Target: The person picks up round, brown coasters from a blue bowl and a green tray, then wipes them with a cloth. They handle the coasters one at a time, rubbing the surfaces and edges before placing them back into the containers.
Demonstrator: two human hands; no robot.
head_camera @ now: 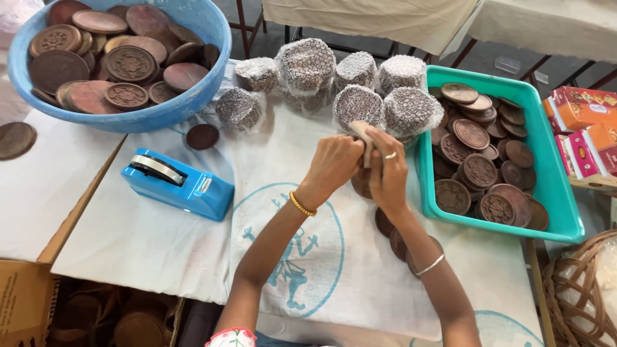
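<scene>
covering worktable (160,238), printed white cloth (334,257)

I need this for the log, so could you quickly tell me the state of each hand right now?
Left hand: closed, pinching a small tan piece.
Right hand: closed on the same tan piece.

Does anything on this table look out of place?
Two brown discs lie loose: one on the cloth just below the blue bowl, another at the far left edge. The rest sit in the bowl, the teal tray or by the hands.
</scene>
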